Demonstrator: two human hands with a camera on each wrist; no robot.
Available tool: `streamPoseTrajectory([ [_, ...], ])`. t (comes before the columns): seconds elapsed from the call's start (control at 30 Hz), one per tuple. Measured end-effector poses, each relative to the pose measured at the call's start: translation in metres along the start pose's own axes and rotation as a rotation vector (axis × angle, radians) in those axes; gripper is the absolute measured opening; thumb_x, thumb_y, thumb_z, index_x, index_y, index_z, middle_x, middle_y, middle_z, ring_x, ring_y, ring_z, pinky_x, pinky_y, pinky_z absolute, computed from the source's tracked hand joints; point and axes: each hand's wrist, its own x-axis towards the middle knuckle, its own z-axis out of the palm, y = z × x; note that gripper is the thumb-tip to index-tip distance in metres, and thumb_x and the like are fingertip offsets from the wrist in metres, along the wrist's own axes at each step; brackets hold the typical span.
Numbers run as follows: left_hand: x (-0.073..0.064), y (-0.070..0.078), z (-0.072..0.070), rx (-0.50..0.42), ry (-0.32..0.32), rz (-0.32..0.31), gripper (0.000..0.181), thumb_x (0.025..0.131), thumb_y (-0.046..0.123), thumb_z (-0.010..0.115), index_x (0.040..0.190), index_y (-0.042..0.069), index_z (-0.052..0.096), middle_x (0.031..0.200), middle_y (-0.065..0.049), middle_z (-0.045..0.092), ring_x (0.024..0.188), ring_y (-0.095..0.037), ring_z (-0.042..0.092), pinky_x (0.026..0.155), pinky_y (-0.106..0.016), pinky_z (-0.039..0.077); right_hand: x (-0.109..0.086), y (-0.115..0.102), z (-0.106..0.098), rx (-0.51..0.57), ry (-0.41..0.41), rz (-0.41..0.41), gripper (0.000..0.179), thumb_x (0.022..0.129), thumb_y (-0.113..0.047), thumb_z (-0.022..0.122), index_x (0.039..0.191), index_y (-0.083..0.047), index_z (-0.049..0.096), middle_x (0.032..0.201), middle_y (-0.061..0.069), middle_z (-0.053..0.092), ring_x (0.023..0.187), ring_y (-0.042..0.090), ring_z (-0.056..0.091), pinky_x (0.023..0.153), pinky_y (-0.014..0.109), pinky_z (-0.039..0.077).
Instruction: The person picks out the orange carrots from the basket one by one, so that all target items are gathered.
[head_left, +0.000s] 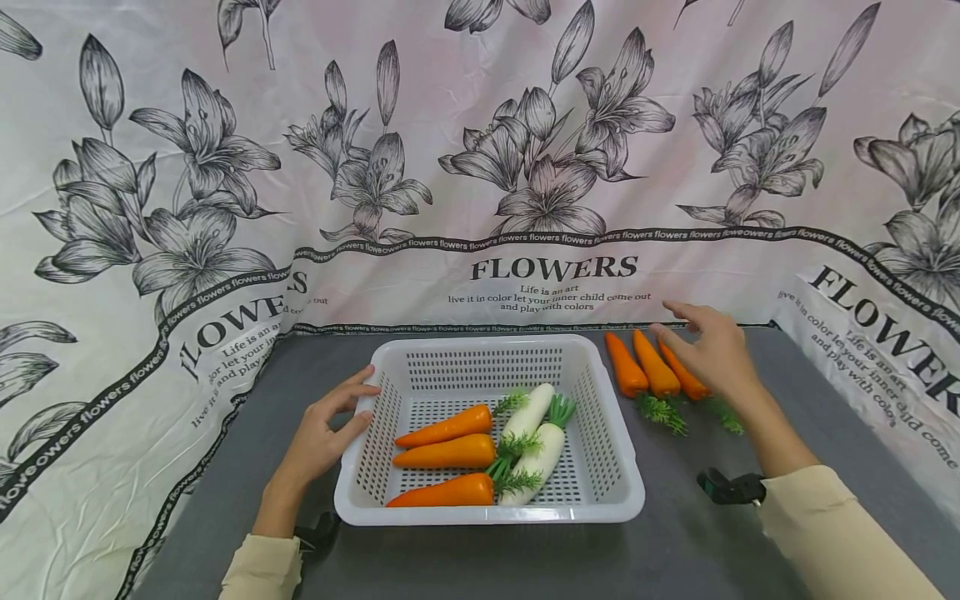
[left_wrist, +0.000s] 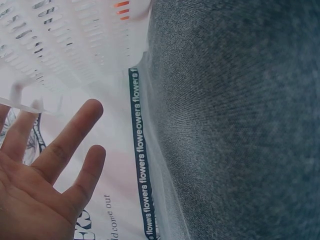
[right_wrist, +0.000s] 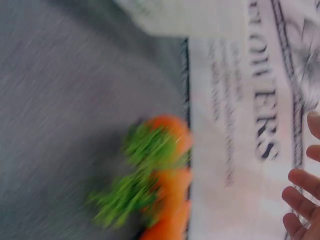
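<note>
A white plastic basket (head_left: 491, 515) with slotted walls stands on the grey table. Inside it lie three orange carrots (head_left: 448, 452) with green tops and two white radishes (head_left: 542, 457). At the basket's left rim rests my left hand (head_left: 327, 429), its fingers fairly straight; the left wrist view shows index finger and thumb (left_wrist: 87, 175) spread apart. Three more carrots (head_left: 660, 367) lie side by side on the table to the right of the basket. Over the rightmost of these hovers my right hand (head_left: 708, 346), fingers extended and holding nothing. The right wrist view shows these carrots (right_wrist: 172, 185) blurred.
A floral printed cloth (head_left: 555, 292) hangs behind the table (head_left: 480, 567) and along both sides. Its lower edge meets the table just behind the basket and the loose carrots. Dark wrist straps (head_left: 731, 487) sit at both sleeves.
</note>
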Motion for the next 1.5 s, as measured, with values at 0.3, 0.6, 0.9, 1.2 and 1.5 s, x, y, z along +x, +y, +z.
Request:
streamPoseTrajectory([
  [0.3,0.001,0.001,-0.001,0.023,0.006,-0.001,0.033,0.097,0.011,0.065,0.13,0.013,0.068,0.159,-0.005,0.047,0.119,0.0,0.058,0.091,-0.028,0.057,0.02,-0.064,0.0,0.11,-0.063,-0.178,0.053,0.097,-0.026,0.07,0.146,-0.011,0.057,0.131,0.022,0.066,0.103,0.037,0.062,0.081,0.052,0.053],
  [0.6,0.003,-0.001,0.001,0.025,0.0,-0.002,0.032,0.098,0.013,0.065,0.129,0.015,0.068,0.16,-0.004,0.046,0.126,0.005,0.052,0.093,-0.03,0.056,0.031,-0.115,0.019,0.159,-0.188,-0.307,0.049,0.094,-0.021,0.074,0.141,-0.013,0.062,0.129,0.014,0.069,0.089,0.023,0.06,0.068,0.035,0.048],
  [0.9,0.004,0.0,0.001,0.02,0.003,-0.004,0.032,0.097,0.013,0.065,0.129,0.015,0.068,0.16,-0.004,0.046,0.125,0.001,0.055,0.093,-0.029,0.056,0.034,-0.144,0.058,0.283,-0.477,-0.483,0.042,0.092,-0.024,0.076,0.133,-0.015,0.068,0.115,0.005,0.075,0.085,0.014,0.066,0.071,0.031,0.056],
  [1.2,0.004,-0.001,0.0,0.007,0.003,0.005,0.032,0.097,0.011,0.064,0.129,0.012,0.067,0.16,-0.007,0.046,0.117,-0.004,0.061,0.086,-0.03,0.059,0.032,-0.148,0.103,0.327,-0.682,-0.491,0.042,0.095,-0.026,0.072,0.134,-0.013,0.067,0.131,0.008,0.071,0.109,0.026,0.069,0.092,0.039,0.057],
  [1.5,0.0,-0.003,0.0,-0.038,-0.01,-0.01,0.032,0.098,0.011,0.063,0.129,0.01,0.067,0.161,-0.009,0.044,0.106,-0.03,0.068,0.072,-0.029,0.062,0.025,-0.153,0.136,0.3,-0.802,-0.529,0.037,0.095,-0.018,0.071,0.131,-0.008,0.069,0.133,0.014,0.069,0.118,0.035,0.067,0.101,0.047,0.054],
])
